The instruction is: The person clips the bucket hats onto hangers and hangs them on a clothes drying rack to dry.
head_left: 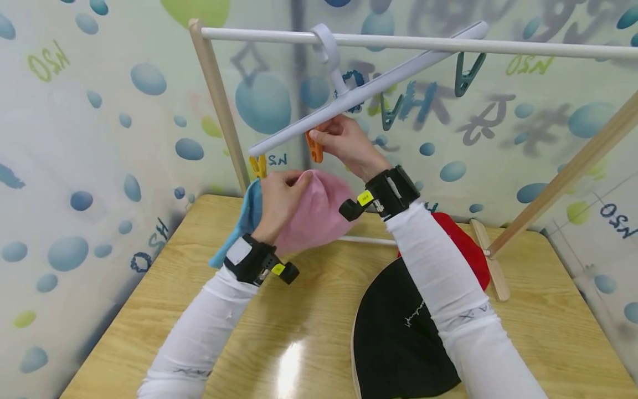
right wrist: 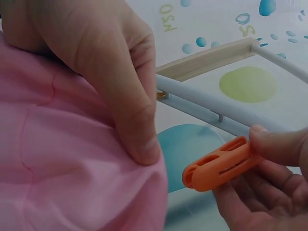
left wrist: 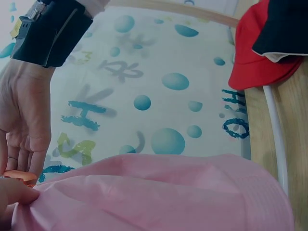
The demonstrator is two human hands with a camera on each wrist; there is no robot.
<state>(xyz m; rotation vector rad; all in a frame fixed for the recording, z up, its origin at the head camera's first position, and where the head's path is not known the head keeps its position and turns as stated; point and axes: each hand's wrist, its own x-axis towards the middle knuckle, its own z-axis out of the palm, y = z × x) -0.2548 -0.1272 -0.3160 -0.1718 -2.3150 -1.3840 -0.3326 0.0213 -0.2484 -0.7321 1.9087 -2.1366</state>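
Observation:
My left hand [head_left: 280, 202] pinches the upper edge of a pink cloth hat [head_left: 321, 213] between thumb and fingers. The hat's soft fabric spreads across the left wrist view, its stitched edge at the right. Just below the white hanger [head_left: 344, 100], my right hand [head_left: 355, 145] squeezes an orange clothespin [right wrist: 221, 163] between thumb and fingers. In the right wrist view the clothespin is a little to the right of the pinched pink fabric. A light-blue cloth [head_left: 251, 213] hangs behind the left hand, under a yellow clothespin [head_left: 258, 166] at the hanger's low left end.
The hanger hooks over a white rod [head_left: 538, 47] on a wooden stand [head_left: 219, 105]. Two green clothespins, a nearer-end one [head_left: 468, 75] and another [head_left: 391, 111], hang from its right half. A black hat [head_left: 399, 338] and a red hat [head_left: 463, 252] lie on the wooden table [head_left: 199, 310].

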